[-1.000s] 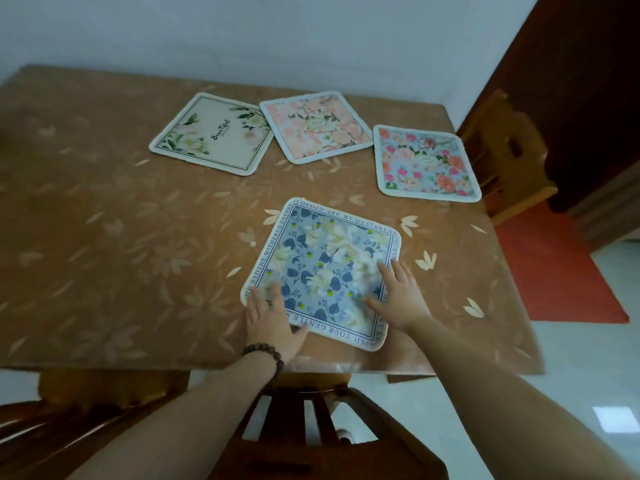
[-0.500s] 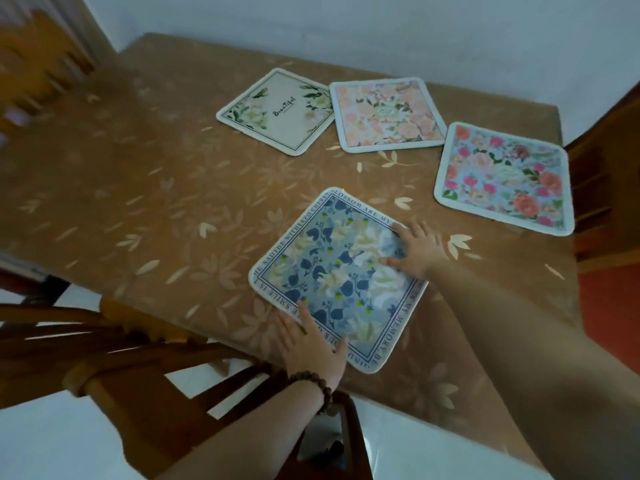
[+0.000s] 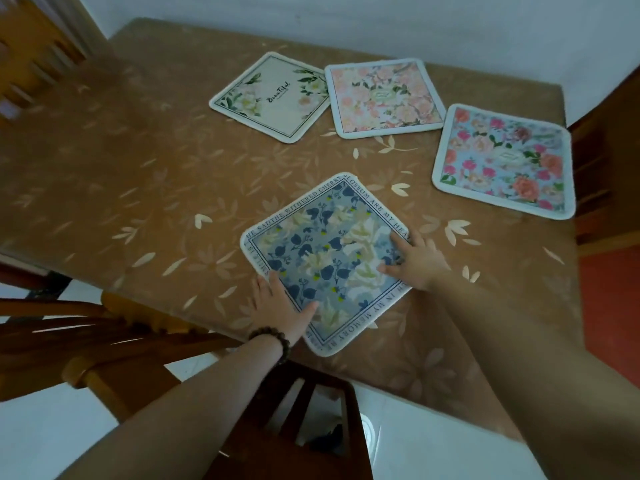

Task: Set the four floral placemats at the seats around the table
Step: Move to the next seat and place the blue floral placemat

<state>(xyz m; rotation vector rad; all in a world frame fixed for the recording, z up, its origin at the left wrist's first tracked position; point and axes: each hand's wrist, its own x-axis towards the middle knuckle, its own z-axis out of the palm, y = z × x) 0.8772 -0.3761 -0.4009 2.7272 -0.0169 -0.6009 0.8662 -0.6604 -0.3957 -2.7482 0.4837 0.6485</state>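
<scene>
A blue floral placemat (image 3: pixel 322 254) lies near the table's front edge, turned like a diamond. My left hand (image 3: pixel 280 306), with a bead bracelet on its wrist, rests flat on the mat's near-left edge, fingers spread. My right hand (image 3: pixel 417 259) lies flat on the mat's right corner. Farther back lie a cream placemat (image 3: pixel 273 97) with the word "Beautiful", a pink floral placemat (image 3: pixel 382 97) beside it, and a blue-and-pink rose placemat (image 3: pixel 502 161) at the right edge.
The table (image 3: pixel 138 174) has a brown leaf-patterned cover and stands against a white wall. Wooden chairs stand at the near edge (image 3: pixel 304 403), at the near left (image 3: pixel 86 341), at the far left (image 3: pixel 31 57) and at the right (image 3: pixel 606 161).
The view has swung left and tilted. The blue placemat has turned under both hands to a diamond angle; my right hand has slid to its right corner. The other three mats stay put.
</scene>
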